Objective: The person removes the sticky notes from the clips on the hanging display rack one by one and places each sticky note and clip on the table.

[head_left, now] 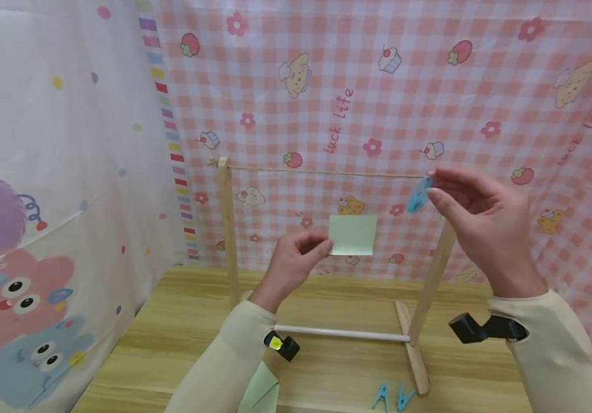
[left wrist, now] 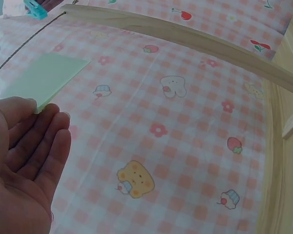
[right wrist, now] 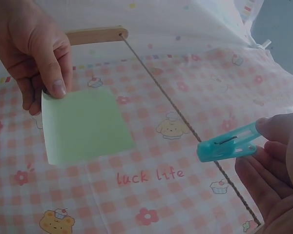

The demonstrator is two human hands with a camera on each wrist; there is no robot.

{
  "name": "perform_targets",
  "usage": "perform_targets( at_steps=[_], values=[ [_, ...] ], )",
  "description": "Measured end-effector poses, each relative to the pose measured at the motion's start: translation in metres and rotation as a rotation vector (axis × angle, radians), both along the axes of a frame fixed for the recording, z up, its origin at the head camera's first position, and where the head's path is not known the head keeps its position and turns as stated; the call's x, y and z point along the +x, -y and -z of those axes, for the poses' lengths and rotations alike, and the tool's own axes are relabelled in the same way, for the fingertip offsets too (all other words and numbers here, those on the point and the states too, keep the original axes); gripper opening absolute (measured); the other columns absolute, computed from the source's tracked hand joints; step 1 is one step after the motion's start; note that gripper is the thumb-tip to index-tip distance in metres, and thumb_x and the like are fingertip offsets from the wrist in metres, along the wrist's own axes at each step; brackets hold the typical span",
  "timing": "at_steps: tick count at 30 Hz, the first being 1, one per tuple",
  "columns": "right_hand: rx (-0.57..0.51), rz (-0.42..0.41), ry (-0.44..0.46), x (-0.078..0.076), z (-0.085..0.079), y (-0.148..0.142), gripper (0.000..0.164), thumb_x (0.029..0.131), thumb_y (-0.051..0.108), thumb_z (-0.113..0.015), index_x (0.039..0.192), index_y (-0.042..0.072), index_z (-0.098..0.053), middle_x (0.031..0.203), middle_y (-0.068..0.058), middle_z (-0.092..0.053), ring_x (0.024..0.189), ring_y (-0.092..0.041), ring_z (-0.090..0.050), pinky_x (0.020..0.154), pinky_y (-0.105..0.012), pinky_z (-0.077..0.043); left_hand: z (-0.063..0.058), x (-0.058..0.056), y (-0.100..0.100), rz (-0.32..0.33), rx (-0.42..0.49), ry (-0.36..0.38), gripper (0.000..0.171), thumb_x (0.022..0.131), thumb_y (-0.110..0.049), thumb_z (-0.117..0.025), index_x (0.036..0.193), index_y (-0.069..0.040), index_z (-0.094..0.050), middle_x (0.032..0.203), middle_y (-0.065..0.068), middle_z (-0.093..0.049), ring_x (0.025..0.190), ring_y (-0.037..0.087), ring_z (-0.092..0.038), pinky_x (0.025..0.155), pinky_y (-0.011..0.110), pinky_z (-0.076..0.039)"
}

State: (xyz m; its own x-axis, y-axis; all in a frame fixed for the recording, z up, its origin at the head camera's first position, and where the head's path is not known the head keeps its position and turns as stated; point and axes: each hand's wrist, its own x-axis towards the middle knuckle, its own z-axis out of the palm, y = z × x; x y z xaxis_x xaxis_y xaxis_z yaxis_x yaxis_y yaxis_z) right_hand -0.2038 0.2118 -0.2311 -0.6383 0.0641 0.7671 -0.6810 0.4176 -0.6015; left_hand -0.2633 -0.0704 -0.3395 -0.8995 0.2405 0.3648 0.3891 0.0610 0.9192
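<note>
My left hand (head_left: 301, 255) pinches a pale green square of paper (head_left: 354, 235) by its left edge, thumb in front. In the head view the paper appears below a thin cord (head_left: 327, 171) strung between two wooden posts. Up at the cord's right end, my right hand (head_left: 487, 221) pinches a blue clothespin (head_left: 419, 195) between thumb and fingers. The right wrist view shows the clothespin (right wrist: 227, 142) by its handle ends in those fingers, its nose overlapping the cord (right wrist: 178, 112). Whether it bites the cord I cannot tell. Paper and clothespin are apart.
The wooden frame has a left post (head_left: 228, 229), a right post (head_left: 432, 281) and a white bar (head_left: 342, 332) low between them. Two blue clothespins (head_left: 381, 396) lie on the wooden table (head_left: 327, 373) at the front. More green paper (head_left: 261, 390) lies beside my left forearm. A checked cloth (head_left: 327, 69) hangs behind.
</note>
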Motion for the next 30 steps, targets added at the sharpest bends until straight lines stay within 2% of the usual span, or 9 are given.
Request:
perform_targets(
  at_steps=[7, 13, 16, 22, 30],
  values=[
    [-0.020, -0.062, 0.011, 0.004, 0.017, -0.005, 0.034, 0.096, -0.006, -0.077, 0.130, -0.004, -0.074, 0.120, 0.008, -0.080, 0.107, -0.005, -0.077, 0.090, -0.013, -0.059, 0.011, 0.005, 0.009, -0.020, -0.024, 0.026, 0.019, 0.103, -0.012, -0.074, 0.115, 0.002, -0.079, 0.108, 0.019, -0.081, 0.087, 0.008, -0.071, 0.081, 0.022, -0.061],
    [0.024, -0.026, 0.019, 0.009, 0.026, -0.005, 0.035, 0.096, -0.007, -0.076, 0.131, -0.003, -0.073, 0.121, 0.012, -0.079, 0.108, -0.002, -0.076, 0.090, -0.012, -0.059, 0.022, 0.009, 0.019, -0.067, -0.041, 0.038, 0.018, 0.103, -0.012, -0.074, 0.114, 0.001, -0.080, 0.106, 0.017, -0.081, 0.087, 0.008, -0.070, 0.080, 0.020, -0.059],
    [0.012, -0.045, 0.028, 0.010, 0.031, -0.005, 0.035, 0.095, -0.009, -0.076, 0.130, -0.006, -0.073, 0.120, 0.010, -0.080, 0.107, -0.002, -0.077, 0.089, -0.012, -0.059, 0.029, 0.011, 0.024, -0.092, -0.043, 0.038, 0.017, 0.103, -0.011, -0.074, 0.113, 0.001, -0.079, 0.104, 0.016, -0.080, 0.087, 0.008, -0.070, 0.080, 0.020, -0.060],
    [0.045, 0.003, 0.063, 0.014, 0.044, -0.009, 0.035, 0.096, -0.006, -0.077, 0.130, -0.002, -0.074, 0.120, 0.016, -0.079, 0.105, 0.001, -0.076, 0.086, -0.011, -0.059, 0.043, 0.019, 0.036, -0.110, -0.040, 0.069, 0.015, 0.102, -0.010, -0.075, 0.111, 0.000, -0.080, 0.101, 0.013, -0.080, 0.086, 0.009, -0.070, 0.080, 0.020, -0.060],
    [0.044, -0.022, 0.064, 0.016, 0.061, -0.010, 0.036, 0.095, -0.010, -0.076, 0.130, -0.005, -0.073, 0.121, 0.015, -0.079, 0.107, 0.000, -0.076, 0.087, -0.011, -0.059, 0.060, 0.029, 0.049, -0.144, -0.026, 0.087, 0.016, 0.101, -0.007, -0.075, 0.111, 0.005, -0.078, 0.099, 0.015, -0.079, 0.085, 0.007, -0.070, 0.081, 0.021, -0.060]
  ],
)
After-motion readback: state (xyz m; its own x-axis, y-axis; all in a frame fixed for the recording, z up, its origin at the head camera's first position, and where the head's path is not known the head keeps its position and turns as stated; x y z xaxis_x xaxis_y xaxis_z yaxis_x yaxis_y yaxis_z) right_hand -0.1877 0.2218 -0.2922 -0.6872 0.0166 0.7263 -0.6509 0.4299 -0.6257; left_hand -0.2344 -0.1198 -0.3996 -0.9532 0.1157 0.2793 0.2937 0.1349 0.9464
